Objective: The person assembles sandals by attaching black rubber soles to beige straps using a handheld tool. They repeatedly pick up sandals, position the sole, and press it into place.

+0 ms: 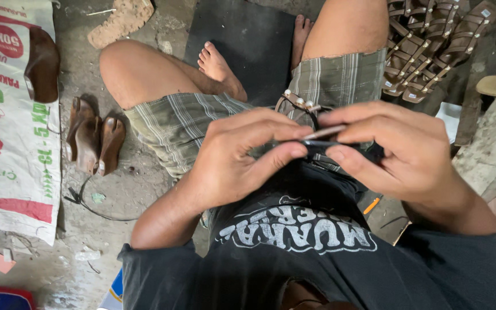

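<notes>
My left hand and my right hand meet over my lap, above plaid shorts. Both pinch a small dark strap piece between thumb and fingers. A thin pale strip or tool sticks out between the fingertips; I cannot tell which hand holds it. Just beyond the fingers a brown strap with pale beads lies on my thigh. My palms hide most of the dark piece.
A pile of brown strappy sandals lies at the top right. Brown leather soles sit on the concrete floor at left, beside a printed white sack. A black mat lies under my feet. A cork sole rests at top.
</notes>
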